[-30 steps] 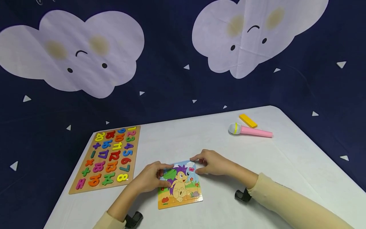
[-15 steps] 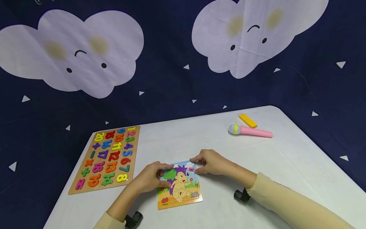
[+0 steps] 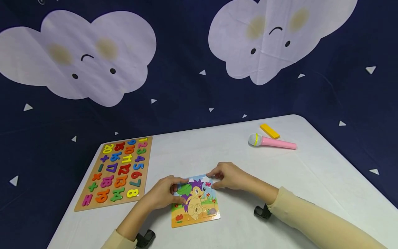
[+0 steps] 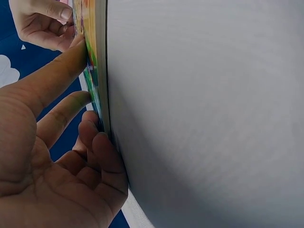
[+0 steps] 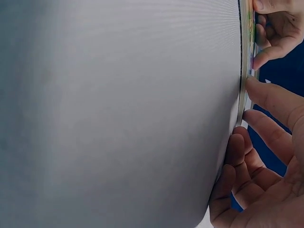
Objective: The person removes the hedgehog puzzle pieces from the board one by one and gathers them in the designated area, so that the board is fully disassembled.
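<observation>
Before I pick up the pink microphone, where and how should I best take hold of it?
Probably by the slim handle, toward its free end, coming from the near side with the right hand. The microphone lies flat with its handle pointing right, and the yellow block lies close beyond it.

The right hand (image 5: 280, 192) touches a thin board (image 5: 244, 61) on a white table (image 5: 142, 118) with thumb and forefinger. The left hand (image 5: 287, 28) meets it farther along, dark blue cloth (image 5: 280, 70) beyond.
</observation>
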A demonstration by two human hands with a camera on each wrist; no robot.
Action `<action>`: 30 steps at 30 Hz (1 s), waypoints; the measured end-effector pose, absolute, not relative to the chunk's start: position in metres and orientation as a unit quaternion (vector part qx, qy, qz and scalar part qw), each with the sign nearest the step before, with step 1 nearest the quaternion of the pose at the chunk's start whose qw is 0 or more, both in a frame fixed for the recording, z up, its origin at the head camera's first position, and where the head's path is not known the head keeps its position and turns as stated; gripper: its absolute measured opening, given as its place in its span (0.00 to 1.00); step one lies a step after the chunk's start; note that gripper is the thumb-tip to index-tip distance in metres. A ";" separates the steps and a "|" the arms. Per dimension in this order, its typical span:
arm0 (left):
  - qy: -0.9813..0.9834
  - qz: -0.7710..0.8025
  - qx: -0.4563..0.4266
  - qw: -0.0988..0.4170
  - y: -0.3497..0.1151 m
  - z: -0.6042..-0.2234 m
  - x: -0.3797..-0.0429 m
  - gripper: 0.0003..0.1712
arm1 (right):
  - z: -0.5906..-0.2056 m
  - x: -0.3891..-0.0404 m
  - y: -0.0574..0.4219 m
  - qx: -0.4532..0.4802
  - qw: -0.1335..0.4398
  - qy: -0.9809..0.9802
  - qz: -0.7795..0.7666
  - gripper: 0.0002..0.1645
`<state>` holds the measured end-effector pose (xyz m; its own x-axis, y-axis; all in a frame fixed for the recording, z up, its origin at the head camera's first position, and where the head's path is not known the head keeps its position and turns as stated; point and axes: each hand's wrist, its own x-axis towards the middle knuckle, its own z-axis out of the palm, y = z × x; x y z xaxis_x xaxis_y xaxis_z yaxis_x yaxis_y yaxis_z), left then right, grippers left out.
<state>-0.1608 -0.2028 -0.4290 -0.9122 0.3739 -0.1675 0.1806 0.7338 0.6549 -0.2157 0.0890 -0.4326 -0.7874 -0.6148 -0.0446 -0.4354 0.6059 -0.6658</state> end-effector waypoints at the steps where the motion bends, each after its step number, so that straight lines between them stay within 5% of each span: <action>1: 0.920 0.332 0.151 0.146 -0.203 -0.429 -0.161 0.35 | -0.433 -0.216 0.089 -0.296 0.136 0.886 -0.331 0.24; 30: 0.925 0.318 0.158 0.140 -0.202 -0.429 -0.160 0.34 | -0.430 -0.218 0.082 -0.290 0.166 0.879 -0.339 0.17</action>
<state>-0.1605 -0.2023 -0.4292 -0.9114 0.3800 -0.1579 0.2027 0.7486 0.6313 -0.2185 0.0816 -0.4300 -0.7764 -0.6229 -0.0960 -0.3971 0.6018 -0.6930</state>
